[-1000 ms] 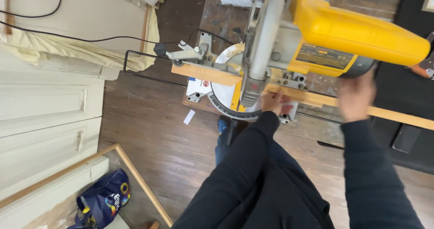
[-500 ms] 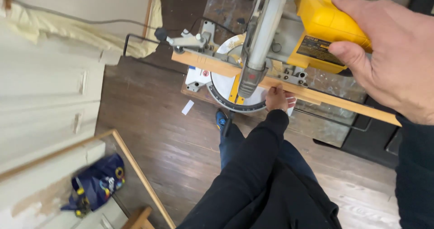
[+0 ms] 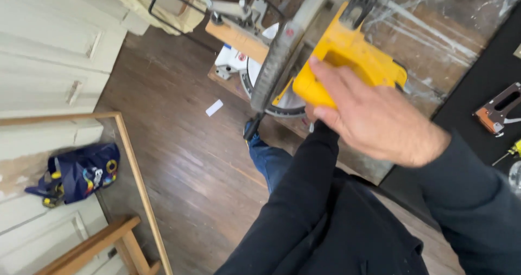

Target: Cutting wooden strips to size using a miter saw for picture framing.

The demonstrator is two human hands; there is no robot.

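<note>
My right hand (image 3: 374,117) is closed over the yellow handle housing (image 3: 353,52) of a miter saw. The saw's grey blade guard (image 3: 277,63) is tilted down and to the left. A light wooden strip (image 3: 236,39) lies across the saw's table, and only its left end shows past the saw head. My left arm, in a dark sleeve (image 3: 304,188), reaches up under the saw head. The left hand itself is hidden behind the saw and my right hand.
A staple gun (image 3: 496,112) and a yellow screwdriver (image 3: 507,153) lie on a black surface at the right. A blue tool bag (image 3: 81,172) sits by a wooden frame (image 3: 135,166) at the lower left. White panelled doors (image 3: 49,41) lie at the left, and a white scrap (image 3: 214,108) is on the dark wood floor.
My right hand has come in from the right and settled on the yellow saw housing. The saw head now covers my left hand, which earlier pressed on the wooden strip. The view has moved closer.
</note>
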